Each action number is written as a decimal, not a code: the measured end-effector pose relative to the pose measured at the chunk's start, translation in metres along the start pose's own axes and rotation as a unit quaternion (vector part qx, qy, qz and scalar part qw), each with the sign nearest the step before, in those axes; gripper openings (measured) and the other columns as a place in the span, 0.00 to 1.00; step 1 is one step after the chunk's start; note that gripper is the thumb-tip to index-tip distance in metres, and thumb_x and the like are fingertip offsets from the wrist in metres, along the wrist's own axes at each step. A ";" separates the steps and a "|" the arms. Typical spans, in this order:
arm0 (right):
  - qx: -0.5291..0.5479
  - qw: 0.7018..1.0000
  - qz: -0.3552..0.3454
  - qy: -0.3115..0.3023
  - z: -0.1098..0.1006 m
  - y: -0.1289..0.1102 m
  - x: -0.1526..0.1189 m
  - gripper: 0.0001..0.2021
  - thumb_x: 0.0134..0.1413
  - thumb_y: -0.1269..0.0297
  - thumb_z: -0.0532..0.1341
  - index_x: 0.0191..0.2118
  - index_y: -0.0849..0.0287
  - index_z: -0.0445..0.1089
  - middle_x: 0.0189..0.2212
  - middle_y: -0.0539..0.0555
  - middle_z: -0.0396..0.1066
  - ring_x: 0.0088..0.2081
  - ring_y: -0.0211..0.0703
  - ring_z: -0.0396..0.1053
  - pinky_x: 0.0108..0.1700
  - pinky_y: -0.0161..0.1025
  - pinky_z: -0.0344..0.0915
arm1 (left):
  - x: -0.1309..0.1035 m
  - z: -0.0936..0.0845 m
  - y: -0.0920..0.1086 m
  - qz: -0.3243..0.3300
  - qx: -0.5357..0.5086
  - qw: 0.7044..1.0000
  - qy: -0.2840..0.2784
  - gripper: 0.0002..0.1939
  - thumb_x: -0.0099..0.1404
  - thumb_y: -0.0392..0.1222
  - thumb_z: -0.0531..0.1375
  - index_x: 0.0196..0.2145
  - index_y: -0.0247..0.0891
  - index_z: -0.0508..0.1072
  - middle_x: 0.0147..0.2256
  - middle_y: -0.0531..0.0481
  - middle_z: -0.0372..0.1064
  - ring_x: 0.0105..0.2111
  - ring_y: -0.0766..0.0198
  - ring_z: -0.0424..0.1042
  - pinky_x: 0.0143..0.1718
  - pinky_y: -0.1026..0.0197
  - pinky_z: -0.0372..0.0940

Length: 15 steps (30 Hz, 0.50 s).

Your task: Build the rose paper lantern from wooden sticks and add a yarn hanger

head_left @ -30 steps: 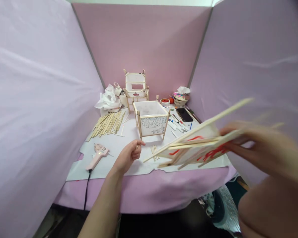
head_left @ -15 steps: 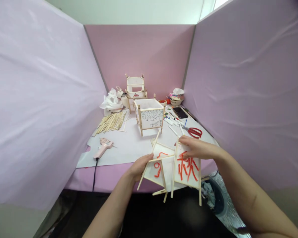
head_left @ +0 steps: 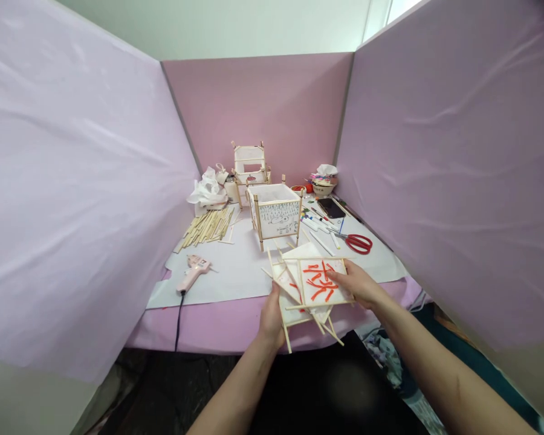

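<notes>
My left hand [head_left: 271,317] is closed on the left side of several white panels framed with thin wooden sticks, which overlap at odd angles. One lower panel [head_left: 284,311] shows part of a red-orange mark. My right hand [head_left: 360,283] grips the right edge of the top panel [head_left: 308,290], its thumb on the face. That panel bears a red-orange character lying sideways and covers much of the others. Both hands are over the table's front edge. Just beyond stands a white box-shaped lantern frame [head_left: 278,219] with a drawing on its front.
A pink glue gun [head_left: 193,275] with a black cord and a pile of wooden sticks [head_left: 206,228] lie on the left. Red-handled scissors [head_left: 358,243], white markers [head_left: 321,243] and a phone [head_left: 330,208] lie right. Another stick-framed structure [head_left: 249,157] stands behind. Purple-covered walls enclose the table.
The panel in my right hand has turned from upright to sideways and moved left over the others. The panels are now gathered closer together, and my left hand has shifted right.
</notes>
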State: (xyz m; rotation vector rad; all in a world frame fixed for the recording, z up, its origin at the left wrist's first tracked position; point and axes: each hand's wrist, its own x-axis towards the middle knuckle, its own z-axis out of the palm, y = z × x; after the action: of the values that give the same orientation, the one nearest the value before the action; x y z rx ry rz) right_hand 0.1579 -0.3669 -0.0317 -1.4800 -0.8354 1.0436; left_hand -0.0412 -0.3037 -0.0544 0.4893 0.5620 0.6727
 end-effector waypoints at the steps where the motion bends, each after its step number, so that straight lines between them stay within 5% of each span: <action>1: 0.004 1.000 -0.009 0.017 0.004 0.007 -0.001 0.20 0.45 0.55 0.66 0.45 0.54 0.67 0.44 0.58 0.75 0.43 0.56 0.74 0.43 0.50 0.72 | -0.002 0.000 -0.004 0.012 -0.005 1.000 0.012 0.30 0.63 0.58 0.55 0.51 0.28 0.70 0.47 0.35 0.73 0.48 0.46 0.72 0.50 0.47 0.66; 5: 0.011 0.999 -0.011 0.051 0.016 0.026 -0.013 0.19 0.46 0.54 0.65 0.45 0.54 0.68 0.44 0.57 0.75 0.47 0.57 0.72 0.45 0.51 0.71 | -0.009 -0.001 -0.015 0.060 0.001 0.998 0.019 0.31 0.62 0.59 0.56 0.52 0.31 0.69 0.48 0.36 0.72 0.49 0.46 0.71 0.51 0.47 0.65; 8: 0.032 0.999 0.018 0.019 0.016 0.027 -0.022 0.19 0.46 0.56 0.66 0.44 0.54 0.68 0.45 0.57 0.75 0.46 0.56 0.73 0.46 0.50 0.71 | -0.013 -0.004 -0.014 0.075 0.028 0.997 0.009 0.27 0.61 0.51 0.61 0.53 0.34 0.68 0.48 0.38 0.72 0.48 0.48 0.72 0.50 0.49 0.66; 15: -0.038 0.998 0.035 -0.044 0.002 0.003 -0.022 0.19 0.45 0.58 0.67 0.44 0.57 0.66 0.45 0.57 0.74 0.45 0.52 0.73 0.45 0.47 0.72 | -0.008 -0.015 0.009 -0.001 0.064 0.998 -0.019 0.22 0.60 0.46 0.62 0.49 0.32 0.71 0.43 0.38 0.75 0.44 0.47 0.74 0.44 0.50 0.69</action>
State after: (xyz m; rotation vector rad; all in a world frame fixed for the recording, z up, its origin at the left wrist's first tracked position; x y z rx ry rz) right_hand 0.1481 -0.3868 -0.0308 -1.5457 -0.9002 1.1472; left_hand -0.0590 -0.2996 -0.0578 0.6203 0.5717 0.6261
